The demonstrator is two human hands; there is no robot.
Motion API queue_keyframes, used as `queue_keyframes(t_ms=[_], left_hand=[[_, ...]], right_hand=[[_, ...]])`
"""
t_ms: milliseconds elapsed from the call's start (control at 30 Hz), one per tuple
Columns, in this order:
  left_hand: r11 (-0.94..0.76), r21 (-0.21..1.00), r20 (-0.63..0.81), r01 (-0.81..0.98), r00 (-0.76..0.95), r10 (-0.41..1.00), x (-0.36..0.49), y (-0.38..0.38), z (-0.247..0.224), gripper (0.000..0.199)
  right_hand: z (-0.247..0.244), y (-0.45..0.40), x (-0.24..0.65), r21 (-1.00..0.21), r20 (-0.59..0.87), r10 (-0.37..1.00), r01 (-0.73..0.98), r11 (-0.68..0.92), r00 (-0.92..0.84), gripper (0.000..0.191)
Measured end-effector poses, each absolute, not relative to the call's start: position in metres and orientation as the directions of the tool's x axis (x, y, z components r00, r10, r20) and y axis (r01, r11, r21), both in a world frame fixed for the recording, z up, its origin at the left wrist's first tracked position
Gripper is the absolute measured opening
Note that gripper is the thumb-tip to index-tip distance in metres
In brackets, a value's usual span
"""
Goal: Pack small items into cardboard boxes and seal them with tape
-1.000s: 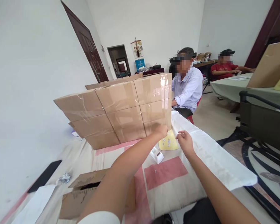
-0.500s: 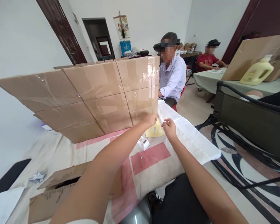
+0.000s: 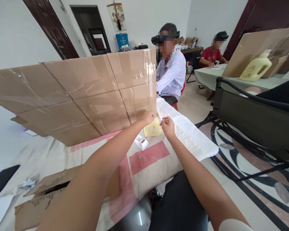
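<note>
My left hand (image 3: 149, 117) is closed above the back edge of a yellow sheet (image 3: 149, 132), close to the cardboard panel (image 3: 98, 96); a small thing at its fingertips is too tiny to name. To the right of the sheet, my right hand (image 3: 168, 126) has its fingers pinched together, with something small and pale at the tips that I cannot make out. Several small pale pieces lie on the sheet. A white device (image 3: 141, 142) rests in front of it, and one tiny piece (image 3: 140, 157) lies on the pink patch of the cloth.
An opened cardboard box (image 3: 31, 208) is at the lower left. Across the table sits a person in a light shirt (image 3: 174, 72). Another person in red (image 3: 211, 57) is farther back. A dark folding chair (image 3: 250, 118) stands at the right, near a yellow jug (image 3: 256, 67).
The whole view has shifted, so the table and panel appear farther left. More of the yellow sheet and its pieces shows between my hands. Both hands remain beside the sheet.
</note>
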State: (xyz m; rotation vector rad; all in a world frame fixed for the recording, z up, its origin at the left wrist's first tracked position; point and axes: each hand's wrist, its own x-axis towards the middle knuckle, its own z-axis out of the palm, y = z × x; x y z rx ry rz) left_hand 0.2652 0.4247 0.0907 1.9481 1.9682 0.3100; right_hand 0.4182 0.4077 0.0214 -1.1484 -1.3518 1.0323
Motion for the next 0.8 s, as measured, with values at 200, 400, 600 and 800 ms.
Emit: queue_keyframes(t_ms=[200,400,600,800], left_hand=[[0.039,0.403,-0.095,0.915,0.0,0.995,0.266,0.424,0.094,0.033],[0.027,0.39,-0.068,0.921,0.0,0.998,0.267,0.413,0.107,0.028],[-0.061,0.361,0.016,0.931,0.06,0.998,0.273,0.368,0.151,0.01],[-0.085,0.302,0.149,0.95,0.041,0.988,0.181,0.191,0.212,0.024]], right_hand=[[0.023,0.408,0.421,-0.981,0.176,0.984,0.086,0.175,0.005,0.021],[0.023,0.409,0.42,-0.98,0.189,0.982,0.057,0.189,-0.017,0.02],[0.028,0.404,0.414,-0.973,0.224,0.969,0.034,0.228,-0.107,0.025],[0.054,0.374,0.399,-0.951,0.289,0.901,0.011,0.309,-0.323,0.02]])
